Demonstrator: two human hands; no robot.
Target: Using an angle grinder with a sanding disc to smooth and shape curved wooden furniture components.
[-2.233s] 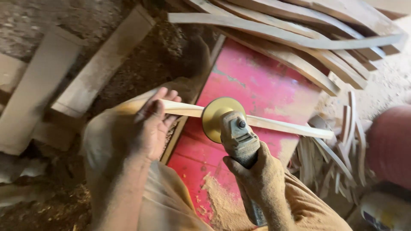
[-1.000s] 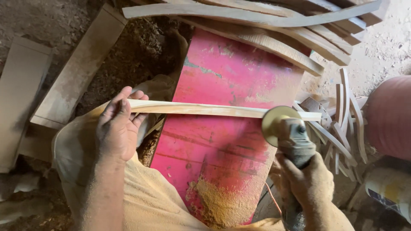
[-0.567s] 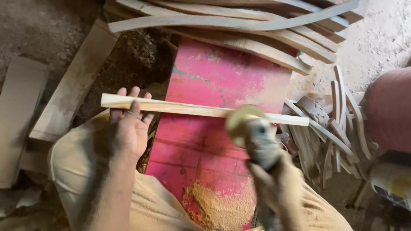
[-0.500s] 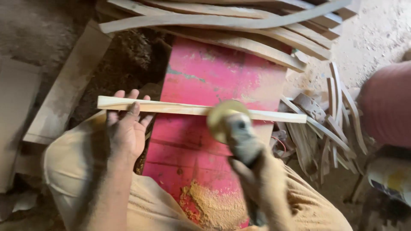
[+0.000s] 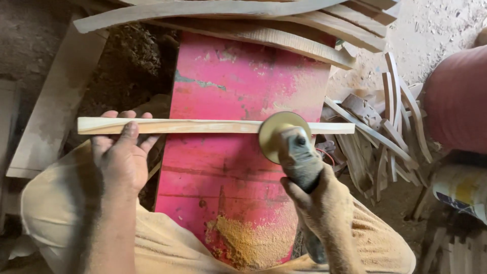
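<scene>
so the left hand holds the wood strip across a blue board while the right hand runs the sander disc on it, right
Not quite: the board is red, not blue, as the head view shows. The rest stands: the left hand holds the wood strip across it while the right hand runs the sander disc on the strip.

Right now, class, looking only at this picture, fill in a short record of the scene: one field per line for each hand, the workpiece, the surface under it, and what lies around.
Left hand: left hand holds one end of the long pale wooden strip, thumb on top.
Right hand: right hand has a closed grip on the grey handheld sander with a round yellow disc.
Contact: disc meets the strip toward its right end.
Surface: worn red-painted board, with a pile of sawdust near the person.
Surroundings: curved wooden slats stacked beyond; thin offcuts at right.
</scene>
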